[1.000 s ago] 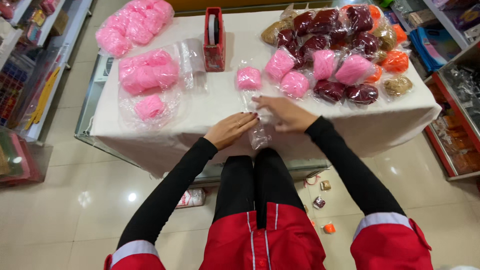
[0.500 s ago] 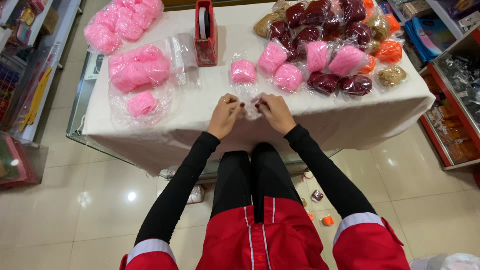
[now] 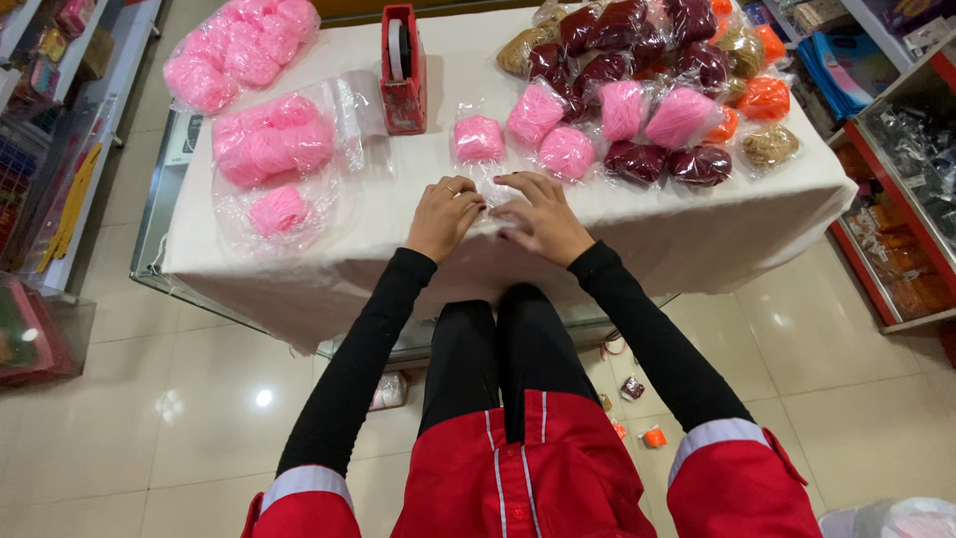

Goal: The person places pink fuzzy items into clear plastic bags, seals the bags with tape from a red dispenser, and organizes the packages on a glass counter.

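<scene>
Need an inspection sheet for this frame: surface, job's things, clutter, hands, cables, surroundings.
Surface: white cloth-covered table.
Job's things: clear plastic bag lying flat under both hands.
Clutter: bagged pink yarn ball beyond the hands; loose pink yarn bags on the left; dark red yarn bags on the right; red tape dispenser upright.
Hands: left hand and right hand close together, fingertips on the bag.
Cables: nothing seen.
Surroundings: tiled floor, shop shelves on both sides.

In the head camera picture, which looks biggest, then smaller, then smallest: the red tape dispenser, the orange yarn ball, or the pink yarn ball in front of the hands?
1. Red tape dispenser, clearly the biggest.
2. Pink yarn ball and orange yarn ball look about alike, so I won't rank them.
</scene>
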